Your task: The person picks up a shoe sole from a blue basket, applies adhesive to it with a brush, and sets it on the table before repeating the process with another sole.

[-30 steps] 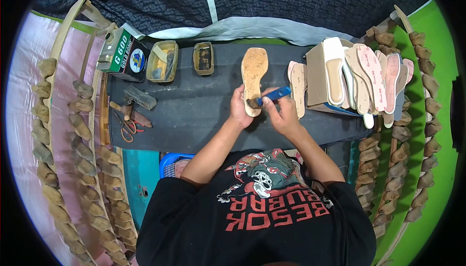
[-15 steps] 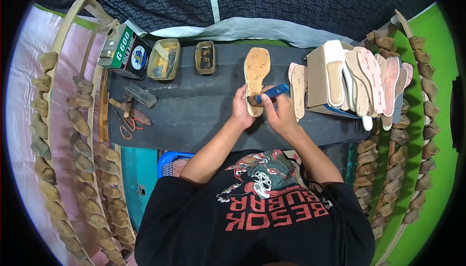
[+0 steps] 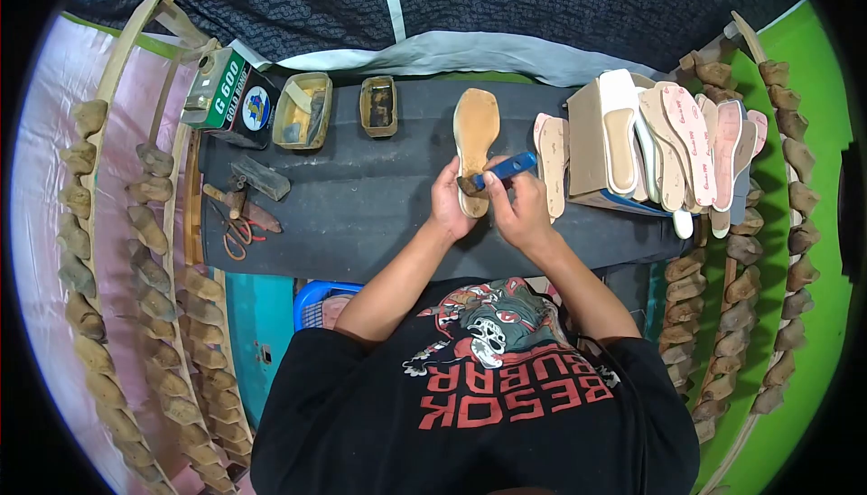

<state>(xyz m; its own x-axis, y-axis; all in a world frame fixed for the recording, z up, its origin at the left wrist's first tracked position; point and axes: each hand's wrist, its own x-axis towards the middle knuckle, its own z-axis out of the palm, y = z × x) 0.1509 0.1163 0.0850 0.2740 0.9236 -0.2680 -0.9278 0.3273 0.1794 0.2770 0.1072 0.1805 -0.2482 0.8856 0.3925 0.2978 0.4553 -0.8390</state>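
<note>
A tan shoe sole (image 3: 477,125) with a pale rim points away from me over the dark table. My left hand (image 3: 447,201) grips its near, narrow end, fingers wrapped along the left edge and underneath. Pinched in my right hand (image 3: 519,206) is a brush (image 3: 511,167) with a blue handle, slanting up to the right. Its dark bristles rest against the sole's narrow part, close to my left thumb.
To the right, a cardboard box (image 3: 587,143) holds several insoles (image 3: 688,138), with another insole (image 3: 552,170) beside it. On the left are a glue can (image 3: 217,93), two trays (image 3: 304,129), a grey block (image 3: 262,177) and pliers (image 3: 239,235). Racks of shoe lasts (image 3: 86,314) flank both sides.
The brush tip has shifted very slightly left on the sole. The sole's upper face looks smoother and less speckled than before. Both hands stay nearly in place.
</note>
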